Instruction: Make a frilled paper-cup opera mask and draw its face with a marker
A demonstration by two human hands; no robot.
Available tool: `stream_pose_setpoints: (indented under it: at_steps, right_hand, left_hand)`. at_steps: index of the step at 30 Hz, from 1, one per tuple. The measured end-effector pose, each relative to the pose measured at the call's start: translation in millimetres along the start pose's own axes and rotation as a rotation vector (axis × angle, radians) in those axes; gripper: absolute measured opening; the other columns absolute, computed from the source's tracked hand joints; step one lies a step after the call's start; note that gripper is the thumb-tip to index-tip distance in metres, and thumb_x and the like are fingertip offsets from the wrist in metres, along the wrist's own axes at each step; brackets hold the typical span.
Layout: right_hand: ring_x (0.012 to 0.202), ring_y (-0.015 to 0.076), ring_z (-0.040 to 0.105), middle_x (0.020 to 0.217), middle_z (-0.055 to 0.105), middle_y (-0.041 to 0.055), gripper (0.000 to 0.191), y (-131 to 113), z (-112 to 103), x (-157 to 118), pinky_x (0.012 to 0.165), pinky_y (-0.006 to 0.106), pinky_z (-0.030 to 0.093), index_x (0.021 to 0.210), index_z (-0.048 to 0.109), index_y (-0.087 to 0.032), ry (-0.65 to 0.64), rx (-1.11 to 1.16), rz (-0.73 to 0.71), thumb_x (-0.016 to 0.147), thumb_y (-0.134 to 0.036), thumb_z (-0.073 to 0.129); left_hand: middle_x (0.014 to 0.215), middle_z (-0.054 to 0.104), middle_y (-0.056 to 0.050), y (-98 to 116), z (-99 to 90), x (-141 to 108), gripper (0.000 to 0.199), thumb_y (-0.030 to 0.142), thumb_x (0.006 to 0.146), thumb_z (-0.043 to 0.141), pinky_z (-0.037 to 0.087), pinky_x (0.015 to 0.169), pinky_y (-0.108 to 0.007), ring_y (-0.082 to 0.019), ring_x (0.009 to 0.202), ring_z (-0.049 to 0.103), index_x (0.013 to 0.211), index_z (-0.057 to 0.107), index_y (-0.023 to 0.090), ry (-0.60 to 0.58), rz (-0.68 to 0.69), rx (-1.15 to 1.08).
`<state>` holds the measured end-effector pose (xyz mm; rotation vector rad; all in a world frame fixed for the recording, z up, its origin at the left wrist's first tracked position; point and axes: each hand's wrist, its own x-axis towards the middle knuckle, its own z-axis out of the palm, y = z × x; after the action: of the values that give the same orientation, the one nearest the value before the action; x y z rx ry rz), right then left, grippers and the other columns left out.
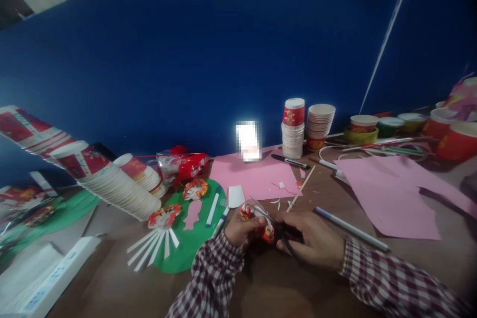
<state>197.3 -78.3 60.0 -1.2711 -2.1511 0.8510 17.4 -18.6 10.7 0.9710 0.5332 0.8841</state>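
Near the front middle of the table, my left hand (241,228) is closed on a small red and white curled paper piece (267,232). My right hand (313,238) grips dark-handled scissors (285,241), whose blades reach over the paper piece toward my left fingers. Part of the paper piece is hidden by my fingers. To the left lies a green oval sheet (175,261) bearing a pink paper fish shape (193,214), two curled red and white paper pieces (196,189) and a fan of white strips (152,248).
Leaning cup stacks (122,191) and a white power strip (59,276) are at the left. Pink sheets (395,198), a grey-blue rod (352,228), a black pen (290,161) and upright cup stacks (293,131) lie or stand behind and right. A bright pixelated screen (249,141) stands at the back.
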Motion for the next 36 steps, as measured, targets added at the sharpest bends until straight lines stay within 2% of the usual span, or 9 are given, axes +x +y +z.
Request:
stream_pose_setpoints:
  at_steps: [11, 17, 26, 36]
  right_hand:
    - [0.056, 0.0113, 0.05, 0.065, 0.059, 0.0003, 0.021, 4, 4, 2, 0.052, 0.021, 0.033, 0.079, 0.057, -0.017, 0.011, -0.015, -0.019, 0.077, -0.037, 0.049]
    - [0.055, 0.0115, 0.05, 0.065, 0.059, -0.0008, 0.019, 10, 7, 4, 0.051, 0.021, 0.032, 0.082, 0.056, -0.019, 0.018, -0.044, -0.011, 0.073, -0.036, 0.052]
    - [0.055, 0.012, 0.05, 0.065, 0.06, -0.0002, 0.024, 16, 11, 5, 0.05, 0.021, 0.032, 0.085, 0.058, -0.019, 0.019, -0.025, 0.001, 0.072, -0.038, 0.053]
    - [0.053, 0.0114, 0.049, 0.063, 0.059, 0.0, 0.024, 15, 10, 4, 0.05, 0.021, 0.031, 0.082, 0.059, -0.019, 0.02, -0.054, -0.02, 0.075, -0.04, 0.05]
  left_hand:
    - [0.067, 0.063, -0.003, 1, -1.8, -1, 0.021, 0.015, 0.063, 0.069, 0.046, 0.052, -0.023, -0.013, 0.056, 0.059, 0.076, 0.053, 0.012, -0.019, -0.032, -0.049]
    - [0.065, 0.061, -0.003, -1, -2.6, -1, 0.021, 0.014, 0.062, 0.07, 0.046, 0.055, -0.022, -0.012, 0.056, 0.058, 0.074, 0.053, 0.011, -0.007, -0.004, -0.024]
    - [0.06, 0.059, -0.001, 0, 0.6, -1, 0.024, 0.016, 0.059, 0.072, 0.045, 0.049, -0.022, -0.012, 0.051, 0.056, 0.071, 0.053, 0.011, 0.017, -0.023, -0.012]
    - [0.066, 0.061, -0.003, -1, -0.5, -1, 0.021, 0.014, 0.061, 0.07, 0.045, 0.052, -0.021, -0.011, 0.056, 0.058, 0.074, 0.054, 0.011, -0.031, -0.024, -0.052]
